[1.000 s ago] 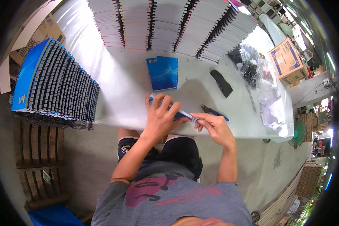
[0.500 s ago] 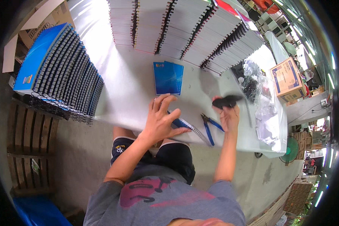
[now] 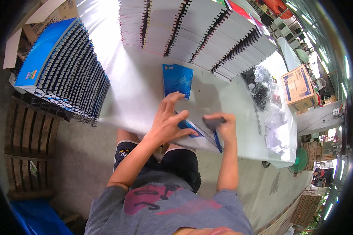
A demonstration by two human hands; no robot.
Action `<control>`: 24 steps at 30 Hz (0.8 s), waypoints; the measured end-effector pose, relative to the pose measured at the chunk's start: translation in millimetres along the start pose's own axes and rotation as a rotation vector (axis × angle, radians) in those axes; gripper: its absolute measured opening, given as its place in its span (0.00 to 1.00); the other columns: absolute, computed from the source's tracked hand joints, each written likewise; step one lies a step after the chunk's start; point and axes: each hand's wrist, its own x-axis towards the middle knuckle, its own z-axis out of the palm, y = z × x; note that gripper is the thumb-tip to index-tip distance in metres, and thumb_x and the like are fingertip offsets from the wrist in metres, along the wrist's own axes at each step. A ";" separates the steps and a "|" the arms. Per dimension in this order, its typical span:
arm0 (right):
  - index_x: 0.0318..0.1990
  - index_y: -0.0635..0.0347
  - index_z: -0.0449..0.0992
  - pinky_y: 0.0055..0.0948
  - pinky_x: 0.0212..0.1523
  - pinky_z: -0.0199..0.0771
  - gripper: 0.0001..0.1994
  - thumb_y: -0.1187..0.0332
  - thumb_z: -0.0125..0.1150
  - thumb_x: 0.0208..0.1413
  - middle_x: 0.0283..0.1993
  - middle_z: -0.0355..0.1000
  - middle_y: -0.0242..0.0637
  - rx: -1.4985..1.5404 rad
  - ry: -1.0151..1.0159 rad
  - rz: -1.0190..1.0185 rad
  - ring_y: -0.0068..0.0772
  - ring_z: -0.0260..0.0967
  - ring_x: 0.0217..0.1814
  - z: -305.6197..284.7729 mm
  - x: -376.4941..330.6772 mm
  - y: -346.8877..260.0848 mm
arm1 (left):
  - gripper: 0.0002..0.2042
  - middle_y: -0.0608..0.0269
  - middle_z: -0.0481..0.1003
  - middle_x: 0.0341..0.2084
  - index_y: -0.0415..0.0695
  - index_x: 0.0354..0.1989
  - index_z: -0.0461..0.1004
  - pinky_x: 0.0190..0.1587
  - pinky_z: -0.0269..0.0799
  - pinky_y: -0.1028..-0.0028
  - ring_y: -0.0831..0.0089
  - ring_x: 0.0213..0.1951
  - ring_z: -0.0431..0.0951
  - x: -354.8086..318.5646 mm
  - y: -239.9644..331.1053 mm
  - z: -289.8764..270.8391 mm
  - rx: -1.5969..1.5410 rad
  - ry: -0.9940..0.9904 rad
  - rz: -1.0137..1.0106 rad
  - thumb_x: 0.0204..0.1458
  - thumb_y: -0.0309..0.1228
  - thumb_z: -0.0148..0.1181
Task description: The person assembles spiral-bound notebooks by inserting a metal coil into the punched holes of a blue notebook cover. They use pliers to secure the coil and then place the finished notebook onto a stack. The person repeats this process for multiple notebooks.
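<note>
My left hand [image 3: 166, 121] is bent over a small blue notebook [image 3: 185, 125] at the table's front edge, thumb and index finger to either side of it; the palm hides part of the cover. Along the notebook's side runs a wire-like spiral coil [image 3: 206, 135], whose end sticks out toward the lower right. My right hand [image 3: 226, 127] grips a dark, flattish black object [image 3: 213, 122], smeared by motion, just above the coil. Under that hand lie blue-handled pliers [image 3: 217, 141], mostly covered. Two blue notebooks [image 3: 174, 80] overlap just beyond my left fingertips.
At the left rises a tall stack of spiral-bound blue books [image 3: 72, 72]. Rows of thick bound books [image 3: 200, 35] line the table's far side. On the right are crumpled clear plastic [image 3: 274, 113], a loose coil [image 3: 258, 119] and a cardboard box [image 3: 299, 87]. A wooden slatted bench [image 3: 29, 145] stands lower left.
My right hand has swung left with the black object, from beyond the pliers to the coil, and now covers most of the pliers. My left hand stays nearly in place on the notebook.
</note>
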 end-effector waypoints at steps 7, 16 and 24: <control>0.32 0.64 0.81 0.22 0.36 0.70 0.17 0.86 0.50 0.33 0.32 0.78 0.40 0.103 0.143 0.250 0.28 0.73 0.32 8.7 -0.1 -7.4 | 0.28 0.53 0.58 0.48 0.45 0.25 0.69 0.44 0.66 0.61 0.55 0.47 0.60 -6.6 -11.9 10.7 -0.188 0.082 -0.090 0.20 0.48 0.77; 0.29 0.64 0.80 0.23 0.36 0.70 0.14 0.84 0.53 0.33 0.30 0.77 0.39 -0.032 0.026 0.006 0.28 0.73 0.33 17.2 6.7 -9.8 | 0.29 0.54 0.54 0.47 0.45 0.27 0.69 0.40 0.66 0.66 0.58 0.41 0.63 -8.2 -24.3 18.1 -0.303 0.094 -0.147 0.19 0.46 0.79; 0.30 0.66 0.79 0.23 0.35 0.70 0.09 0.81 0.56 0.40 0.28 0.76 0.38 0.355 -0.013 -0.135 0.25 0.71 0.31 26.2 12.7 1.0 | 0.39 0.52 0.56 0.43 0.44 0.33 0.62 0.43 0.65 0.65 0.60 0.46 0.61 -9.4 -23.3 24.5 -0.373 0.149 -0.167 0.13 0.49 0.80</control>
